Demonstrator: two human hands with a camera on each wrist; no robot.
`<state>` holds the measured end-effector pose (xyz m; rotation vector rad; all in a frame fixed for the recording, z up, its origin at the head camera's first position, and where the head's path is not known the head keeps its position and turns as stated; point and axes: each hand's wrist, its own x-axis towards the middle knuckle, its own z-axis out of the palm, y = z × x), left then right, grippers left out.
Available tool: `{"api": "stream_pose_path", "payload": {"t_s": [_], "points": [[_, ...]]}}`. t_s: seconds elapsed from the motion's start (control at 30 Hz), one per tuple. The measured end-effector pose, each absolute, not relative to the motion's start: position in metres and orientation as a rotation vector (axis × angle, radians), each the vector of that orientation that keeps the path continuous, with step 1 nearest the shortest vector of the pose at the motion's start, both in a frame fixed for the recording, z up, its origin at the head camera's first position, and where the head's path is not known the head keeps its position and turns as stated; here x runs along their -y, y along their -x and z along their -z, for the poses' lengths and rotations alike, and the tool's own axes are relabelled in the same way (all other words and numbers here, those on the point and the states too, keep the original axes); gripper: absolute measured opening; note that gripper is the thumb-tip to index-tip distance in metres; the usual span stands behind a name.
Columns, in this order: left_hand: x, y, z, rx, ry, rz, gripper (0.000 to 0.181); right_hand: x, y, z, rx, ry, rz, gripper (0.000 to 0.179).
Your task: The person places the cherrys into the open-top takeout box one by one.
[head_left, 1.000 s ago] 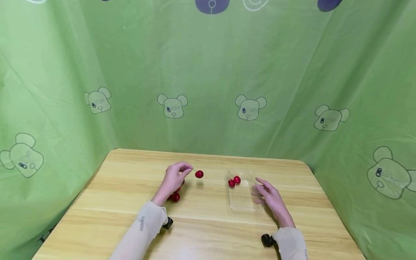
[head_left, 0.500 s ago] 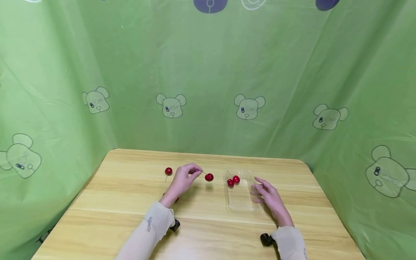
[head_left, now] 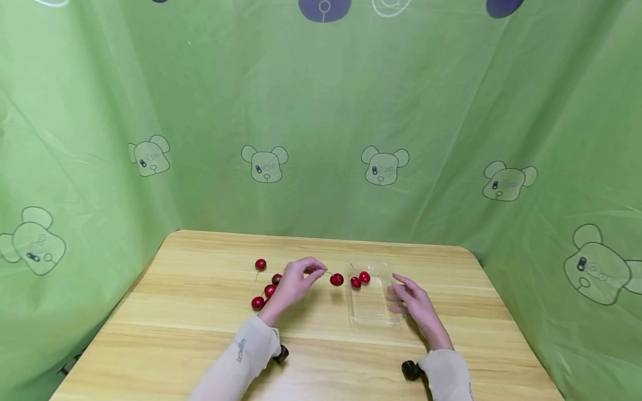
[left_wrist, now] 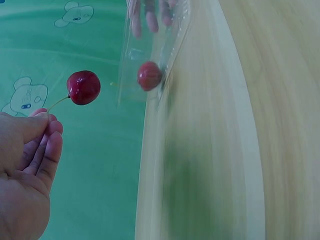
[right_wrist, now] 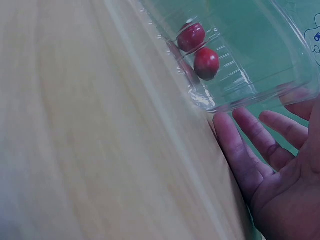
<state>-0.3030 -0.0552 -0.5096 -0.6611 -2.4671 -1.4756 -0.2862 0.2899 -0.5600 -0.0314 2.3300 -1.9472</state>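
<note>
My left hand (head_left: 296, 284) pinches a cherry (head_left: 336, 279) by its thin stem between thumb and fingertips. In the left wrist view this red cherry (left_wrist: 83, 87) hangs out in front of the fingers. It is just left of a clear plastic box (head_left: 373, 320), over the table. Two cherries (right_wrist: 206, 63) lie together inside the box at its far left. My right hand (head_left: 418, 306) is at the box's right side. Its fingers (right_wrist: 260, 135) are extended and loosely spread, with fingertips right at the clear wall.
Several more cherries (head_left: 270, 290) lie on the wooden table (head_left: 321, 356) left of and partly behind my left hand. A single cherry (head_left: 260, 264) lies farther back. A green curtain (head_left: 321, 111) with bear faces stands beyond the table's edges.
My left hand has moved right toward the box, carrying the cherry by its stem. The cherries behind it have come into view. The right hand and the box stay in place.
</note>
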Motion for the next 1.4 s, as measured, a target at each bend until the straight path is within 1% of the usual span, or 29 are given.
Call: {"api": "stream_pose_path", "payload": {"t_s": [0.2, 0.6, 1.03, 1.4], "points": [[0.042, 0.301, 0.509, 2.456, 0.721, 1.492, 0.011, -0.29, 0.286, 0.56, -2.33, 0.026, 1.945, 0.055], [0.02, 0.305, 0.513, 2.425, 0.757, 1.517, 0.011, -0.289, 0.288, 0.562, -2.327, 0.035, 1.955, 0.054], [0.002, 0.31, 0.523, 2.464, 0.768, 1.453, 0.01, -0.289, 0.287, 0.561, -2.332, 0.039, 1.939, 0.055], [-0.004, 0.31, 0.528, 2.509, 0.742, 1.402, 0.01, -0.289, 0.286, 0.56, -2.336, 0.045, 1.931, 0.055]]}}
